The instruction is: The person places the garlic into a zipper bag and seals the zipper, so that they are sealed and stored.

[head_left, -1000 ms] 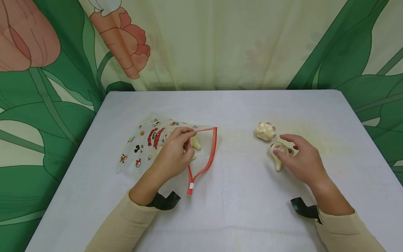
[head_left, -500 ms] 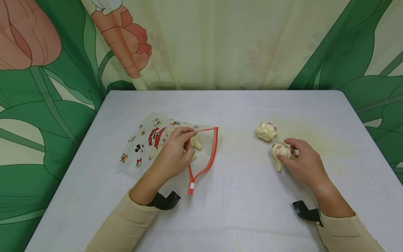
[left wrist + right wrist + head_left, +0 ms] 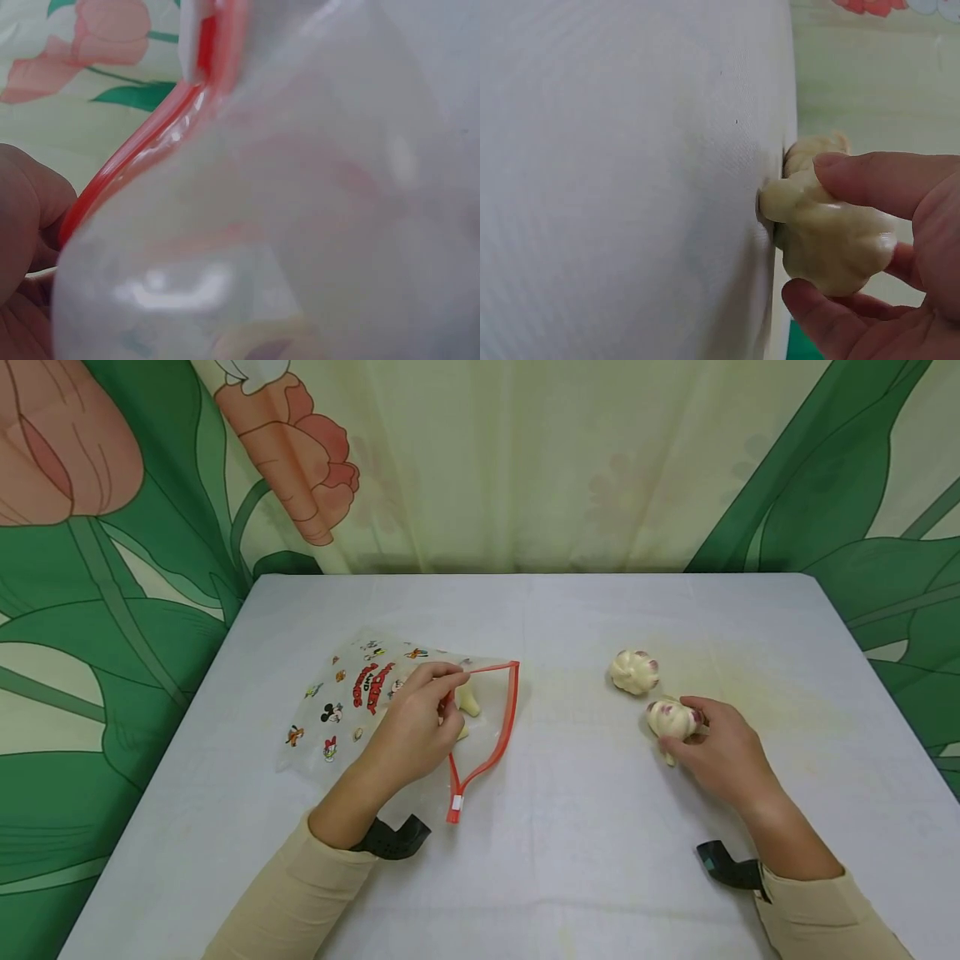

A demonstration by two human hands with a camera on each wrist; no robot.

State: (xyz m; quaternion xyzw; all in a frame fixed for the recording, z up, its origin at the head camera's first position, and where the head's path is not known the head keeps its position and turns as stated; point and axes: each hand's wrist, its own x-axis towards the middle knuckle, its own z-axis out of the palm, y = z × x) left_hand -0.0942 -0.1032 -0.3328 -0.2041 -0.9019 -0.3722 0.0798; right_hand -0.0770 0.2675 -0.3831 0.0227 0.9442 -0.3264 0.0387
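Observation:
In the head view a clear zip bag with cartoon prints and a red zip edge lies at left. My left hand pinches its rim, and the mouth gapes to the right. Pale garlic shows inside, partly hidden by the hand. On the right, my right hand grips a whitish garlic bulb with purple marks, its stem pointing down. Thumb and fingers wrap that bulb in the right wrist view. Just behind it sits another garlic bulb.
A white cloth covers the table. Its back edge meets a printed curtain. Black wrist cameras are strapped at both cuffs, the left camera near the bag's lower zip end.
My right hand, spread over the nearer garlic bulb before, has closed its thumb and fingers round it; the bulb has tilted slightly. The left hand and bag stay where they were.

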